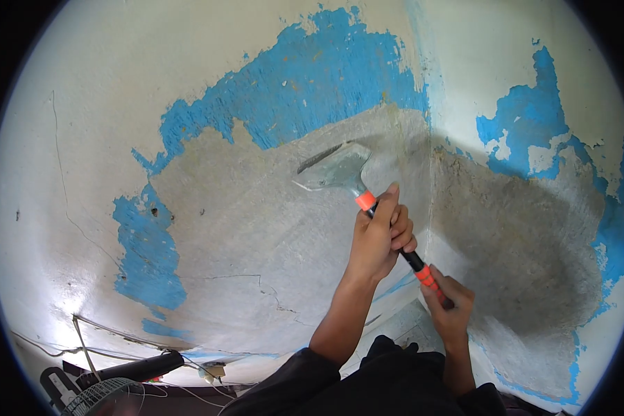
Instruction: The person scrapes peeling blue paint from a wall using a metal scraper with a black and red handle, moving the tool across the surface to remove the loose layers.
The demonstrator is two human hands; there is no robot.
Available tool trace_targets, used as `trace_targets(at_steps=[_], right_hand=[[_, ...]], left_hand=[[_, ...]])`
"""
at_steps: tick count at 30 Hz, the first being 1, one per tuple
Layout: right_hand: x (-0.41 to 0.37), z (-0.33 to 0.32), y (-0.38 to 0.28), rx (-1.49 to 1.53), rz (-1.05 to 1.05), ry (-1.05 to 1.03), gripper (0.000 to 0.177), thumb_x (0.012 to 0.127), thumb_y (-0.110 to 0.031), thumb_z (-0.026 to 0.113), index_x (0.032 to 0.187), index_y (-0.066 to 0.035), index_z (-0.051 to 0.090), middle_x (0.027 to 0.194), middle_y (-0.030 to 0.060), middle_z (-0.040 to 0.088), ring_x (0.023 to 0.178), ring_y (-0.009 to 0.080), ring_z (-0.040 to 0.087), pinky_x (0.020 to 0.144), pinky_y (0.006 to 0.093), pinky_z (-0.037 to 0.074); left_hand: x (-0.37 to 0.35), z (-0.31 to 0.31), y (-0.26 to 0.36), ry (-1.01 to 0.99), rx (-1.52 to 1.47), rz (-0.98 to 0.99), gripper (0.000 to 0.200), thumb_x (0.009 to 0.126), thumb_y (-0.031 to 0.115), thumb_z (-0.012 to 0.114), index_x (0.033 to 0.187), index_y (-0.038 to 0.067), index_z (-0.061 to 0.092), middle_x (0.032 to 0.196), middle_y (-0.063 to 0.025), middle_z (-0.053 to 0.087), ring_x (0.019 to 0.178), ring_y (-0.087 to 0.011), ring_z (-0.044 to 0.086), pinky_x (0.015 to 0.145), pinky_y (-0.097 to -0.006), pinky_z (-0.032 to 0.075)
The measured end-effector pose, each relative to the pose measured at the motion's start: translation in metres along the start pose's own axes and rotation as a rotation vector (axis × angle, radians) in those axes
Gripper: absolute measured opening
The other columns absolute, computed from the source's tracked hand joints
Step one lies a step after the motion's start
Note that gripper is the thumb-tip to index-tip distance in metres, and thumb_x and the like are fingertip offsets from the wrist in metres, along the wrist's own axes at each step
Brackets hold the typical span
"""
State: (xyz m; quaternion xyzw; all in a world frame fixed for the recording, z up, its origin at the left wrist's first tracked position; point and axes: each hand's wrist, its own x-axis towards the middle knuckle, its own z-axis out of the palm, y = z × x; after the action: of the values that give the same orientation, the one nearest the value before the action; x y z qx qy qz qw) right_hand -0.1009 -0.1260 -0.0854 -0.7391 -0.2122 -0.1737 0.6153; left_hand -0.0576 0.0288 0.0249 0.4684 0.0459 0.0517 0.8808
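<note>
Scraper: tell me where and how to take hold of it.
Probably best by the slim handle, coming from the picture's lower right: it slants down that way, away from the wide head before the wall. Its length suits two hands: the left hand grips higher, the right hand lower.

No text, label, brand, number or sign can be read anywhere in the frame.
</note>
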Motion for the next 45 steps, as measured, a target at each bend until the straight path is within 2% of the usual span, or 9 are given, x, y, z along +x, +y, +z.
trace_targets(at_steps=[25,32,36,45], right_hand=[[-0.004,0.006,0.001,0.024,-0.041,0.033,0.038,0.077,-0.002,0.075,0.114,0.001,0.068,0.065,0.0068,0.058,0.053,0.0098,0.047,0.048,0.0251,0.036],[-0.006,0.004,-0.012,0.016,-0.024,-0.032,0.037,0.078,-0.001,0.074,0.114,0.001,0.067,0.064,0.0078,0.058,0.053,0.0107,0.047,0.048,0.0254,0.036],[0.008,0.002,-0.036,0.006,-0.06,-0.012,0.037,0.078,-0.002,0.075,0.114,0.001,0.068,0.064,0.0082,0.059,0.052,0.0108,0.048,0.048,0.0263,0.038],[0.005,0.003,-0.045,-0.016,-0.038,-0.022,0.039,0.077,-0.001,0.075,0.115,0.002,0.067,0.07,0.0115,0.063,0.053,0.0125,0.052,0.05,0.0268,0.041]], left_hand=[[-0.002,-0.001,0.003,-0.004,0.013,0.0,0.044,0.099,0.034,0.052,0.063,0.017,0.032,0.051,0.0052,0.026,0.041,-0.0065,0.026,0.043,-0.0271,0.028],[-0.009,-0.005,0.006,-0.02,-0.002,0.02,0.044,0.1,0.034,0.051,0.064,0.017,0.032,0.05,0.0053,0.027,0.04,-0.0062,0.026,0.042,-0.0269,0.028],[-0.012,0.003,0.029,-0.05,-0.017,0.039,0.042,0.1,0.035,0.049,0.066,0.017,0.034,0.05,0.006,0.026,0.04,-0.006,0.025,0.041,-0.0267,0.027],[-0.012,0.001,0.034,-0.101,-0.027,0.002,0.042,0.101,0.036,0.047,0.066,0.017,0.034,0.05,0.0063,0.026,0.039,-0.0059,0.024,0.04,-0.0262,0.026]])
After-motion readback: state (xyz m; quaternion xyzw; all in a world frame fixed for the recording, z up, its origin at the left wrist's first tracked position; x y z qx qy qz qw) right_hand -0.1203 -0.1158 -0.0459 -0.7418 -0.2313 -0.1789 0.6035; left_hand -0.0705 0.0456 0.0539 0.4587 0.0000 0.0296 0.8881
